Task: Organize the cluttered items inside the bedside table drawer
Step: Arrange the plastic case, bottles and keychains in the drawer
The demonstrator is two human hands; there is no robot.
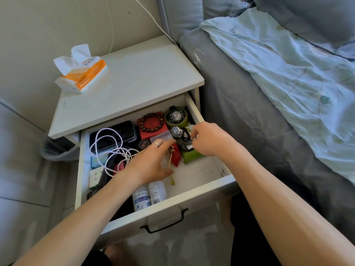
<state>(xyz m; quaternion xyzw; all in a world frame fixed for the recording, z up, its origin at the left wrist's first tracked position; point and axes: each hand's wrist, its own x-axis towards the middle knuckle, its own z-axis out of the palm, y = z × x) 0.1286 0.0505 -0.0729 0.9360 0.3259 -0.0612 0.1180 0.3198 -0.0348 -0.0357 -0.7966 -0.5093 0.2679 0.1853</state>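
The white bedside drawer (194, 181) stands pulled out. My right hand (209, 139) pinches the band of a silver wristwatch (177, 131) over the drawer's right back part. My left hand (151, 162) reaches in with straight fingers, its fingertips at a red pouch (175, 156) with a gold tassel charm (171, 169). A green pouch (192, 156) lies under the watch. A black watch (175, 116) sits on a green roll. A bead bracelet (151, 121) lies on a red box. A white cable (111, 144) loops over a black case (115, 135).
Two white bottles (149, 194) lie at the drawer's front. Small boxes (96, 169) line its left side. A tissue pack (82, 72) rests on the nightstand top (138, 79). The bed (269, 93) is close on the right, a bin (57, 148) on the left.
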